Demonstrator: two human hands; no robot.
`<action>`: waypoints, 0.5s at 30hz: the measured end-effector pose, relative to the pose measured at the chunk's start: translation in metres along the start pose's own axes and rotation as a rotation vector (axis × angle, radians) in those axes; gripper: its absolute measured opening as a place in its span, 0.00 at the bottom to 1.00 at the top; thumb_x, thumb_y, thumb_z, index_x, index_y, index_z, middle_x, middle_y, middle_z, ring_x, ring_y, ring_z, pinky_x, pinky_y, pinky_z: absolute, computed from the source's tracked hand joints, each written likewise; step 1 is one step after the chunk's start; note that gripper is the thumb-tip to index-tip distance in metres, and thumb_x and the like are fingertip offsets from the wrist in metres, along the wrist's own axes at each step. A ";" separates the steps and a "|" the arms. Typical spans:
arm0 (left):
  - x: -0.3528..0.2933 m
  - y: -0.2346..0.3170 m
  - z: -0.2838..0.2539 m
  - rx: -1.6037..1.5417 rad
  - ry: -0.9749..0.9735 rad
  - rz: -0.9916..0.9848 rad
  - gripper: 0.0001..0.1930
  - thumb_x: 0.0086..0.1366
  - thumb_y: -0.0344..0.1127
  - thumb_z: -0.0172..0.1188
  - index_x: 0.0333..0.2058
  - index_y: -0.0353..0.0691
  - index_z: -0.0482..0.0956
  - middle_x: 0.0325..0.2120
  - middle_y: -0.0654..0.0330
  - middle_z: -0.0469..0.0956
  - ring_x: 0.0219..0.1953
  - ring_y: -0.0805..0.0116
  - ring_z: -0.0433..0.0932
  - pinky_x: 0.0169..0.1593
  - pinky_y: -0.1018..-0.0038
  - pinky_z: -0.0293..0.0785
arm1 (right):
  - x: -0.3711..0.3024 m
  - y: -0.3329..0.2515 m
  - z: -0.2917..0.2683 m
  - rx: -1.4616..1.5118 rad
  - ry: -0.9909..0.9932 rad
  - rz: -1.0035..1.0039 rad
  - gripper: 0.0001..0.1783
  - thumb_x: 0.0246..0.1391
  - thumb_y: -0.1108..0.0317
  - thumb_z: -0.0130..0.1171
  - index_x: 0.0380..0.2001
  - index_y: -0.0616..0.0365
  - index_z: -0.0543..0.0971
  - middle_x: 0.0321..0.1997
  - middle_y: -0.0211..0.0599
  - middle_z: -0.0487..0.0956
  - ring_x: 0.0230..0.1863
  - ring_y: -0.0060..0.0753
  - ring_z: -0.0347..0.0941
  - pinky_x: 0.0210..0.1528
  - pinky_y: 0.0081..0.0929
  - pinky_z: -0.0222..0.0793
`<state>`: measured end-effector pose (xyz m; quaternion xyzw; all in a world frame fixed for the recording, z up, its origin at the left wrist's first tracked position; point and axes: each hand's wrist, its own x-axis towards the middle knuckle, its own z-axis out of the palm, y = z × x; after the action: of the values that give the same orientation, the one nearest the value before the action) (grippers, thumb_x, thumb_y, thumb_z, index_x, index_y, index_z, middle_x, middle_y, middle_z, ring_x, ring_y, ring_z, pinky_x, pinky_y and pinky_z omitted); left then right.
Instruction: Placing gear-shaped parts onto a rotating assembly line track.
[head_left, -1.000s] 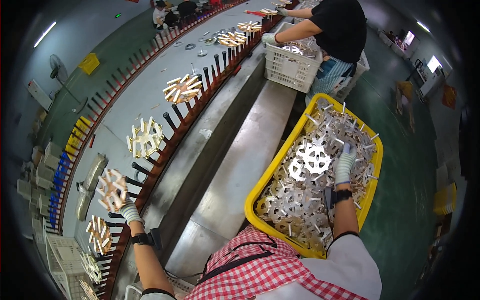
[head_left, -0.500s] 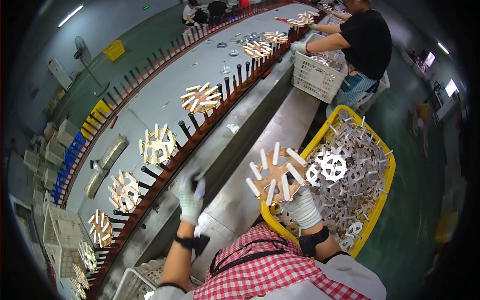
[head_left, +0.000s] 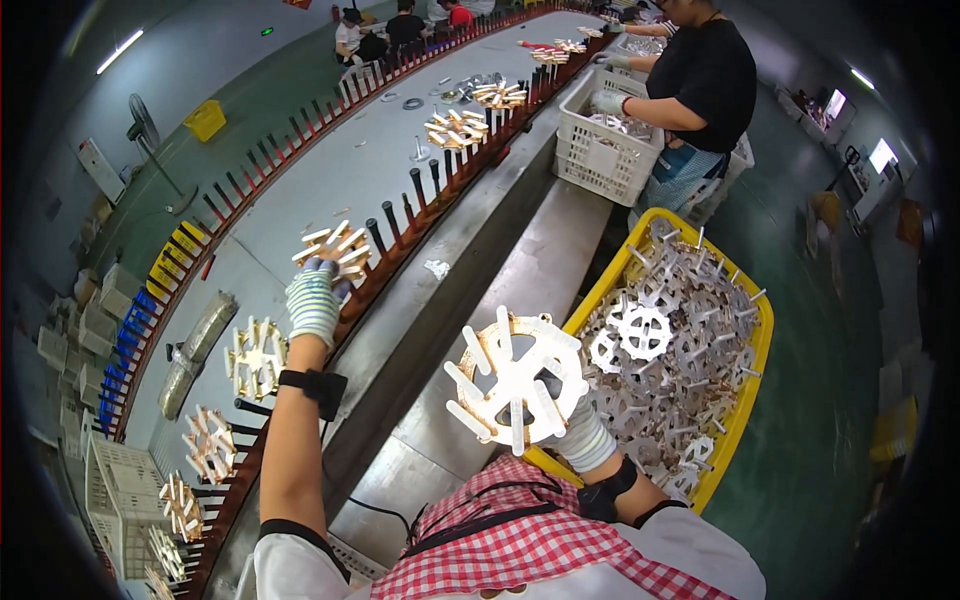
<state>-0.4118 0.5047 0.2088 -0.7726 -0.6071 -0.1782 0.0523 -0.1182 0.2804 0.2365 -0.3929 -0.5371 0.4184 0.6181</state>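
My right hand (head_left: 583,432), in a striped work glove, grips a round, spoked metal plate (head_left: 518,378) with several pale bars standing out of it, above the front of the yellow tub (head_left: 745,440). That tub is heaped with similar grey spoked metal pieces (head_left: 680,370). My left hand (head_left: 314,303), gloved as well, reaches to the rail and closes on a copper-coloured plate with white bars (head_left: 345,243); its fingertips are partly hidden behind the plate. A pale gold plate (head_left: 257,357) of the same shape sits on the rail just nearer.
A curved line with black-tipped pegs (head_left: 378,238) runs from near left to far right, carrying more barred plates (head_left: 457,129). A metal ledge (head_left: 470,240) borders it. At the far right a co-worker (head_left: 705,75) stands beside a white crate (head_left: 610,150). A wrapped bundle (head_left: 197,355) lies on the line's surface.
My left hand has moved up and left from above the ledge onto a plate on the line. The plate in my right hand has come down and left, now turned brighter. Line plates have shifted nearer.
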 end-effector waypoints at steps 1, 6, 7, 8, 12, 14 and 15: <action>-0.002 0.002 -0.011 0.009 -0.026 0.003 0.13 0.50 0.39 0.64 0.34 0.43 0.75 0.36 0.54 0.75 0.37 0.50 0.76 0.40 0.58 0.71 | 0.001 -0.003 -0.006 -0.753 -0.101 -0.398 0.32 0.36 0.55 0.69 0.48 0.53 0.73 0.51 0.39 0.74 0.51 0.38 0.70 0.58 0.37 0.64; -0.018 -0.008 -0.035 0.032 -0.081 0.015 0.15 0.51 0.40 0.64 0.37 0.43 0.75 0.34 0.54 0.76 0.36 0.51 0.76 0.38 0.59 0.71 | 0.002 -0.001 -0.011 -0.958 -0.130 -0.488 0.31 0.41 0.53 0.65 0.50 0.49 0.72 0.53 0.36 0.71 0.54 0.37 0.68 0.58 0.37 0.63; -0.026 -0.018 -0.035 0.090 -0.075 0.018 0.17 0.52 0.40 0.64 0.40 0.44 0.75 0.35 0.54 0.76 0.38 0.51 0.76 0.39 0.59 0.71 | 0.001 -0.002 -0.007 -0.952 -0.143 -0.488 0.32 0.42 0.52 0.64 0.51 0.49 0.70 0.55 0.36 0.70 0.55 0.36 0.67 0.58 0.38 0.63; -0.037 -0.027 -0.035 0.149 -0.068 0.020 0.18 0.52 0.40 0.64 0.42 0.46 0.74 0.37 0.54 0.76 0.39 0.51 0.75 0.39 0.59 0.71 | 0.001 -0.004 -0.002 -0.945 -0.158 -0.489 0.33 0.43 0.51 0.62 0.53 0.48 0.68 0.56 0.35 0.69 0.56 0.36 0.66 0.58 0.38 0.63; -0.096 0.004 -0.043 -0.238 0.370 -0.006 0.19 0.51 0.35 0.64 0.43 0.44 0.74 0.43 0.54 0.73 0.43 0.55 0.74 0.42 0.62 0.71 | -0.005 0.002 0.011 -0.944 -0.199 -0.480 0.37 0.49 0.48 0.57 0.61 0.46 0.61 0.62 0.33 0.65 0.60 0.34 0.62 0.60 0.39 0.62; -0.131 0.045 -0.048 -0.799 0.123 -0.050 0.18 0.49 0.32 0.65 0.41 0.38 0.74 0.39 0.53 0.74 0.42 0.55 0.74 0.44 0.67 0.71 | -0.033 0.046 0.003 -1.299 -0.232 -0.530 0.34 0.53 0.51 0.53 0.62 0.45 0.59 0.63 0.33 0.62 0.60 0.35 0.62 0.60 0.40 0.62; -0.142 0.074 -0.072 -0.808 -0.041 0.019 0.19 0.49 0.35 0.65 0.41 0.37 0.75 0.38 0.52 0.74 0.42 0.57 0.73 0.46 0.68 0.69 | -0.045 0.069 0.001 -1.650 -0.270 -0.576 0.31 0.57 0.54 0.48 0.63 0.44 0.56 0.65 0.34 0.59 0.59 0.36 0.63 0.60 0.41 0.62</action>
<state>-0.3847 0.3340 0.2381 -0.7399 -0.4820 -0.3866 -0.2659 -0.1286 0.2617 0.1572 -0.5103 -0.8144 -0.2318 0.1502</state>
